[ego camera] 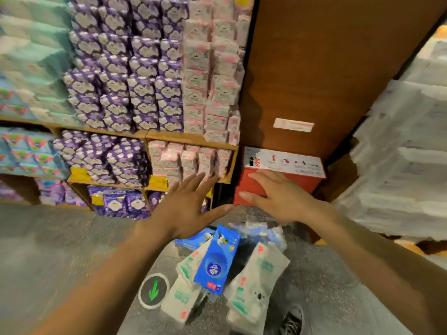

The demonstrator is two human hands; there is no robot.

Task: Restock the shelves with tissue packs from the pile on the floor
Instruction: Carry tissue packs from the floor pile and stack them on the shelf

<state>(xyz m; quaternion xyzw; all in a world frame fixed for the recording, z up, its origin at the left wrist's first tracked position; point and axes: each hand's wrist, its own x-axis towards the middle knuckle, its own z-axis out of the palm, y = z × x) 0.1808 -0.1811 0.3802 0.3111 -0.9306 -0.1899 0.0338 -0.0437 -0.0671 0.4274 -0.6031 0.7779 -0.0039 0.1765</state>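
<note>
Both your hands are empty: your left hand [191,209] and right hand [278,199] hover at centre frame, fingers straight and spread, gripping nothing, probably poised to drop onto a pack. The pile of tissue packs [254,286] lies on the floor [48,250] at lower centre, with a blue pack [217,259] tilted on top. The shelves [188,137] at left look crammed with purple packs [145,88] and pink packs [208,76], so free slots may be scarce. A red box [304,183] sits behind your right hand, and a green arrow sticker [153,290] lies left of the pile.
</note>
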